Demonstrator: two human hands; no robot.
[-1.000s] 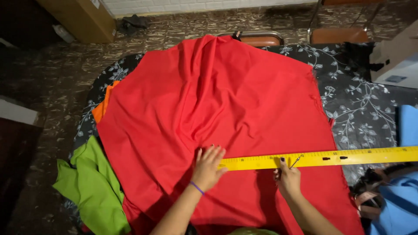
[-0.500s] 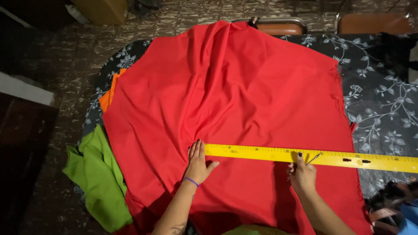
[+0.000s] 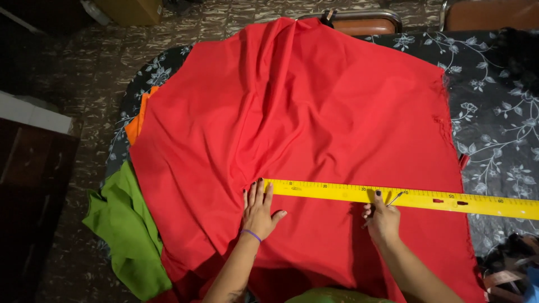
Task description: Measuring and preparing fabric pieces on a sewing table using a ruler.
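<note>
A large red cloth (image 3: 314,118) lies spread over a table with a dark floral cover (image 3: 494,101). A long yellow ruler (image 3: 426,197) lies across the cloth's near part, running out to the right. My left hand (image 3: 259,209) lies flat on the cloth, fingers together, at the ruler's left end. My right hand (image 3: 382,216) rests on the ruler's near edge and holds a thin dark pen-like marker (image 3: 393,200) whose tip touches the ruler.
Green cloth (image 3: 126,235) hangs off the table's left near corner, and orange cloth (image 3: 137,123) peeks from under the red one. Two chair backs (image 3: 362,22) stand at the far side. A dark cabinet (image 3: 28,191) is at the left, and clutter at the bottom right.
The view has shifted, so the cloth sits higher and nearer. Both hands stay at the ruler, which now lies slightly tilted down to the right.
</note>
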